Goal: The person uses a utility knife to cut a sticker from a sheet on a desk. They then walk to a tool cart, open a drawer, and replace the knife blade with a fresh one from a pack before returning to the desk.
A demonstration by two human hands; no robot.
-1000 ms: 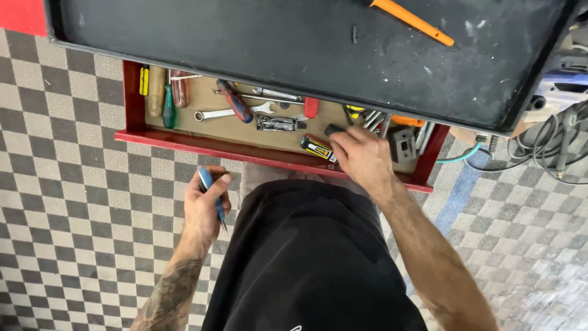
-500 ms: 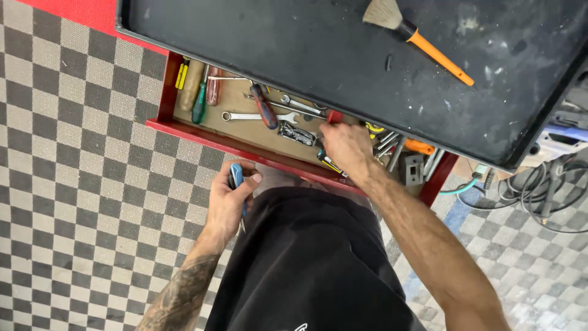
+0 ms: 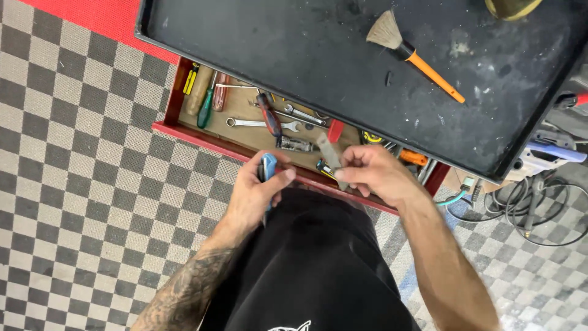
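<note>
wrench: bright metal | tray top: matt black, dusty | brush handle: glossy orange

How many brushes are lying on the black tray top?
1: the brush with an orange handle lies on the black tray, toward its right side. Others may be outside the view.

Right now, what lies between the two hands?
In the head view, only the red drawer's front edge shows between the left hand, holding a blue-handled tool, and the right hand, holding a grey strip.

Red drawer; black tabletop; orange-handled brush; blue-handled tool; grey-and-white checkered floor; black shorts.
</note>
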